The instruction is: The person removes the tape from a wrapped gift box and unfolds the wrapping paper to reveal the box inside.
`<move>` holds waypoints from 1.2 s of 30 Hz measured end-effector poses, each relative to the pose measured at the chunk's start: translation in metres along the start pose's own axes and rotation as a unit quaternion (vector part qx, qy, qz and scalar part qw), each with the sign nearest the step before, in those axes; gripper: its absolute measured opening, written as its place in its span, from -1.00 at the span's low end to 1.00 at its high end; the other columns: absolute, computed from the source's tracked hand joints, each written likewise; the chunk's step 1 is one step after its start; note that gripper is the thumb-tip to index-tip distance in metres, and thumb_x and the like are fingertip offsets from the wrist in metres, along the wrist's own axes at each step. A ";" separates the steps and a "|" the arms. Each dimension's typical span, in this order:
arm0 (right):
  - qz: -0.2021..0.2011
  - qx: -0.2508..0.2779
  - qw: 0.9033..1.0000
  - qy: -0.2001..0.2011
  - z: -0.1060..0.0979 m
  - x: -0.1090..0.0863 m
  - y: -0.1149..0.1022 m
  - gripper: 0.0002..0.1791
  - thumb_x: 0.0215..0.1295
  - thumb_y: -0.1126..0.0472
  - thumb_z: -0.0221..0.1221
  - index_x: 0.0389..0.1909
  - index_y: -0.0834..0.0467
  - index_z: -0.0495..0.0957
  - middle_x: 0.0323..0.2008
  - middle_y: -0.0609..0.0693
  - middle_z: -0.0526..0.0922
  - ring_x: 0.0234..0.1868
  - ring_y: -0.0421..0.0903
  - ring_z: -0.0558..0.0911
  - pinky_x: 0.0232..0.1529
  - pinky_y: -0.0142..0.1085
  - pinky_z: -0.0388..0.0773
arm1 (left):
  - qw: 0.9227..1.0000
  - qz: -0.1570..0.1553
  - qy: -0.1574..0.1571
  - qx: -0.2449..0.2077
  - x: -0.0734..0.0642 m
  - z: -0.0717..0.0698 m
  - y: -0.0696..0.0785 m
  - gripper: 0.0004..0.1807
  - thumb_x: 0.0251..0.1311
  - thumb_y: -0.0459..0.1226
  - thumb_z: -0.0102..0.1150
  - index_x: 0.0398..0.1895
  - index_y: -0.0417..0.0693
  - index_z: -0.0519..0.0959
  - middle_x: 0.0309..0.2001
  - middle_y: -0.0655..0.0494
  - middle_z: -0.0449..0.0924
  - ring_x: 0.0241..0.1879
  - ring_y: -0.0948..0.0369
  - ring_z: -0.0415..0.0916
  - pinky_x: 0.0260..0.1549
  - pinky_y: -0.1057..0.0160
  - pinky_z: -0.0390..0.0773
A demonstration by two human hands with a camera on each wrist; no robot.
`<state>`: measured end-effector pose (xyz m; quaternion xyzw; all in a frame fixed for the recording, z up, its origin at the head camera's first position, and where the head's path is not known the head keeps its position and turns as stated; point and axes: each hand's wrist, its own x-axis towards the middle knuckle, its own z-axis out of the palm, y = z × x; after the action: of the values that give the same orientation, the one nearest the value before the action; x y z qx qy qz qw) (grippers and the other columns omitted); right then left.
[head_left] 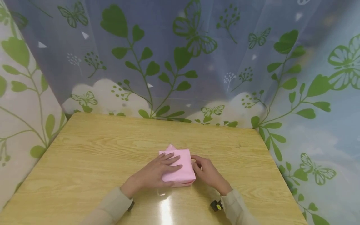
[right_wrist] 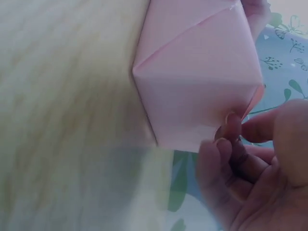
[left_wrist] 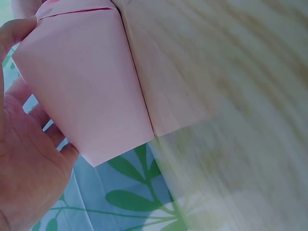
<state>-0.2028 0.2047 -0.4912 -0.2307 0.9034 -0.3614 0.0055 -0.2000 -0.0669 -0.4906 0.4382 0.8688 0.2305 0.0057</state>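
Note:
A box wrapped in pink paper (head_left: 184,167) stands on the wooden table, with a pointed paper end (head_left: 171,147) sticking out at its far side. My left hand (head_left: 160,170) lies spread across its top, fingers straight, the thumb along the near edge. In the left wrist view a smooth pink side (left_wrist: 91,86) shows beside that palm. At the box's right end my right hand (head_left: 208,172) curls its fingers and pinches the edge of the paper. From the right wrist, folded paper (right_wrist: 192,106) and a diagonal seam show, with a small gap by the fingertips.
The wood-grain table (head_left: 112,137) reaches back to a curtain (head_left: 157,40) printed with green leaves and butterflies, which also runs along both sides. Dark wrist devices, one of them the right device (head_left: 216,205), sit below the sleeves. Light glares off the table's near part.

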 end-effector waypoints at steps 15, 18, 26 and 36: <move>0.013 0.132 0.990 0.043 0.004 -0.010 0.002 -0.64 0.48 0.43 0.01 0.22 0.39 0.53 -0.60 0.05 0.59 -0.57 -0.31 0.46 -0.56 -0.47 0.42 | 1.000 -0.006 -0.002 0.000 0.001 -0.001 0.002 -0.32 0.26 0.12 0.23 0.41 0.09 0.48 0.55 0.03 0.21 0.58 -0.06 0.04 0.54 -0.17 0.00; 0.025 0.174 0.983 0.045 0.005 -0.007 0.005 -0.68 0.46 0.46 -0.01 0.14 0.41 0.53 -0.63 0.11 0.53 -0.61 -0.28 0.44 -0.59 -0.46 0.43 | 1.000 -0.008 -0.001 -0.002 0.001 -0.001 0.002 -0.32 0.26 0.12 0.23 0.41 0.10 0.49 0.55 0.04 0.22 0.58 -0.06 0.05 0.54 -0.16 0.01; 0.060 0.203 0.977 -0.014 0.000 0.005 0.011 -0.75 0.47 0.44 -0.07 0.04 0.40 0.51 -0.67 0.02 0.43 -0.66 -0.23 0.40 -0.62 -0.46 0.39 | 1.000 -0.012 0.000 -0.007 0.000 0.000 0.001 -0.32 0.26 0.15 0.22 0.40 0.11 0.49 0.55 0.06 0.21 0.58 -0.04 0.04 0.55 -0.14 -0.02; 0.077 0.212 0.974 -0.035 -0.001 0.011 0.013 -0.80 0.49 0.36 0.00 -0.03 0.42 0.47 -0.69 -0.11 0.37 -0.69 -0.28 0.34 -0.65 -0.49 0.29 | 1.000 -0.001 0.009 0.005 -0.001 0.002 0.001 -0.31 0.31 0.19 0.15 0.43 0.10 0.47 0.56 0.05 0.20 0.58 -0.04 0.04 0.55 -0.13 -0.01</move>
<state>-0.2184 0.2087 -0.4973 -0.1663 0.8207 -0.5345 0.1140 -0.1984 -0.0664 -0.4928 0.4355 0.8704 0.2298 -0.0046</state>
